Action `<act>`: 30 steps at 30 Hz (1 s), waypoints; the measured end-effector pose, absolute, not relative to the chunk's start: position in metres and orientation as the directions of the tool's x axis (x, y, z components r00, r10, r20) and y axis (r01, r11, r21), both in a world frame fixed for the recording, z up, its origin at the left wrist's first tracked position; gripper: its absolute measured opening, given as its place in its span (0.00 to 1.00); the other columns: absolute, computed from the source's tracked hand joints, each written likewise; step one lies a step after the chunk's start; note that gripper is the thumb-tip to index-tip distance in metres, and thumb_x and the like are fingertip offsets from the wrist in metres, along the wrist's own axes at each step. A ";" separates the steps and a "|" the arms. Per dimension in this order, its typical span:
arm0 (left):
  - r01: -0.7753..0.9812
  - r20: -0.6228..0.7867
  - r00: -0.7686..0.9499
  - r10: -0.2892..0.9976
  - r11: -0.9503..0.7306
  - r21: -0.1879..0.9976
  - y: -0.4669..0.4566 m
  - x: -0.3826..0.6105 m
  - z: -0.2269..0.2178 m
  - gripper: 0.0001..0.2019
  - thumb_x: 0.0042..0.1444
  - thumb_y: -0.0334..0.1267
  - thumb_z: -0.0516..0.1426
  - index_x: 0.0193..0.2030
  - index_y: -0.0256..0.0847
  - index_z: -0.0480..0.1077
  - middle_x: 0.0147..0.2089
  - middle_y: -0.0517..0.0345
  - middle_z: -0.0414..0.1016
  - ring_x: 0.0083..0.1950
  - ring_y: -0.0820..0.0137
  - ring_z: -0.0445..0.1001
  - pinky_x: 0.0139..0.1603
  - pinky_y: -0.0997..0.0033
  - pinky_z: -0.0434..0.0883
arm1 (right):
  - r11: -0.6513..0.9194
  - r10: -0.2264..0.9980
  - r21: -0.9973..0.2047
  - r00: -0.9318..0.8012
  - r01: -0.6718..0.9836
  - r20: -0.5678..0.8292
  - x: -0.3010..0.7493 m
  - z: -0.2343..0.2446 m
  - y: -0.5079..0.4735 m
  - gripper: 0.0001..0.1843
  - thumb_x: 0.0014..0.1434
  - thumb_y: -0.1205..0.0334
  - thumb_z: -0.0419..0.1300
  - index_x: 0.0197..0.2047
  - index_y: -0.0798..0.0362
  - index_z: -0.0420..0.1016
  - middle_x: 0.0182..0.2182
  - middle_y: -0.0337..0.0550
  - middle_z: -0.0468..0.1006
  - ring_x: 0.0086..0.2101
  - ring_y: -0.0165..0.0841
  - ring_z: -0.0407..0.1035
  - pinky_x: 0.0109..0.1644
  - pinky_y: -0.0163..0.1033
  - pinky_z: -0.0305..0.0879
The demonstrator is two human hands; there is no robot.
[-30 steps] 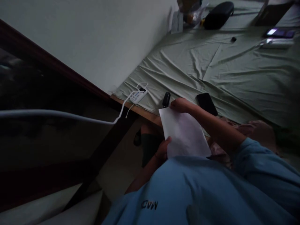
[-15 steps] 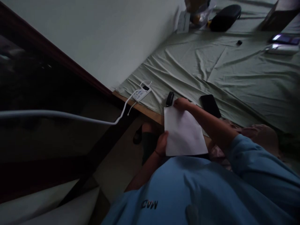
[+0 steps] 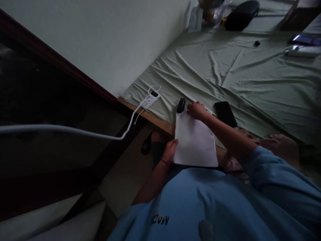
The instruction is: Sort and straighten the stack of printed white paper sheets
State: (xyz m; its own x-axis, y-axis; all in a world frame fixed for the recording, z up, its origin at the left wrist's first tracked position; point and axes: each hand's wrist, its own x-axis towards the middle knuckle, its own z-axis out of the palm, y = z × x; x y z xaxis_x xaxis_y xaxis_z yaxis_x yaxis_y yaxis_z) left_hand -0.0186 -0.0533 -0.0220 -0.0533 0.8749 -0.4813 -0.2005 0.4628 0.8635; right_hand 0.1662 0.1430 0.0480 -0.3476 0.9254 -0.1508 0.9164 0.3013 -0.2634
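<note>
A white sheet of paper (image 3: 194,142) hangs over the near edge of the bed. My left hand (image 3: 170,151) grips its near left edge, fingers closed on it. My right hand (image 3: 197,110) pinches the paper's far corner, close to a small black object (image 3: 181,105) that lies on the green sheet. A black phone (image 3: 225,113) lies face down just right of my right hand.
The wrinkled green bedsheet (image 3: 250,80) covers the bed. A white charger with its cable (image 3: 148,100) sits at the bed's near left corner. At the far end are a black case (image 3: 242,15), a lit phone (image 3: 304,39) and a white device (image 3: 302,52). A white wall runs along the left.
The paper has turned and shifted slightly left, its far corner now nearer the small black object. Both hands kept hold of it.
</note>
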 end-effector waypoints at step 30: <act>-0.315 -0.706 0.090 0.702 0.693 0.649 -0.072 -0.020 -0.011 0.24 0.43 0.46 0.73 0.39 0.26 0.79 0.36 0.42 0.82 0.31 0.63 0.78 0.34 0.67 0.74 | 0.142 0.973 -0.317 -0.073 0.938 0.221 0.230 0.051 0.100 0.34 0.68 0.56 0.51 0.73 0.60 0.55 0.69 0.61 0.60 0.65 0.51 0.57 0.67 0.54 0.52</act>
